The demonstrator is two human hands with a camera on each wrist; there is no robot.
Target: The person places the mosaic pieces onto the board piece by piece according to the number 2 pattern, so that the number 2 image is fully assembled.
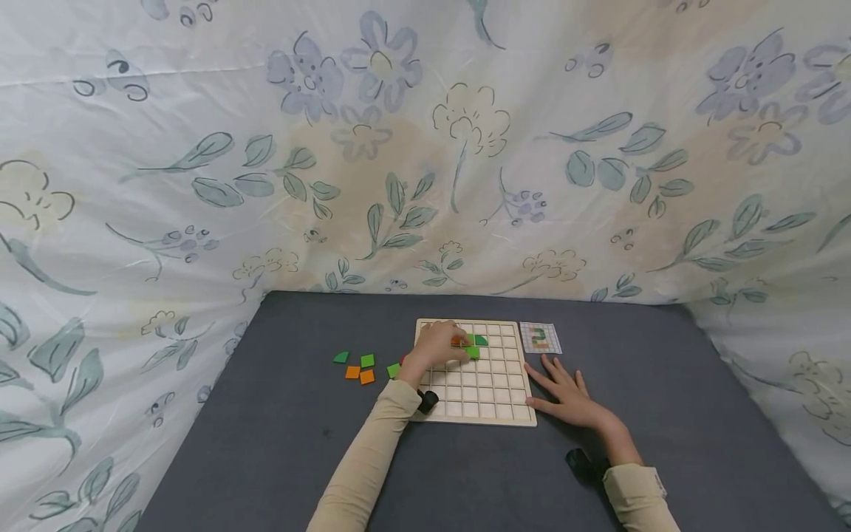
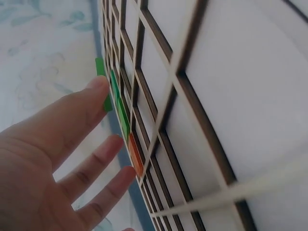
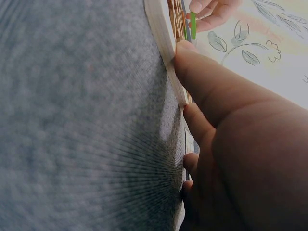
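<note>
My left hand [image 1: 439, 346] is over the upper part of a wooden grid board [image 1: 488, 410]. It pinches a light green square tile [image 1: 473, 353] between thumb and finger, and the right wrist view shows this tile [image 3: 193, 25] edge-on above the board. In the left wrist view, an orange tile [image 2: 136, 155], a green tile [image 2: 123, 117] and a darker green tile [image 2: 114, 84] lie in a row of the grid, close to the fingertips. My right hand [image 1: 570, 399] rests on the table with fingers spread, its thumb and a fingertip touching the board's right edge.
Left of the board lie loose tiles, among them a green square [image 1: 368, 360], an orange square [image 1: 352, 373] and a dark green rounded piece [image 1: 341, 357]. A small printed pattern card [image 1: 552, 346] lies off the board's upper right corner. Floral cloth [image 1: 412, 148] hangs behind the dark table [image 1: 279, 436].
</note>
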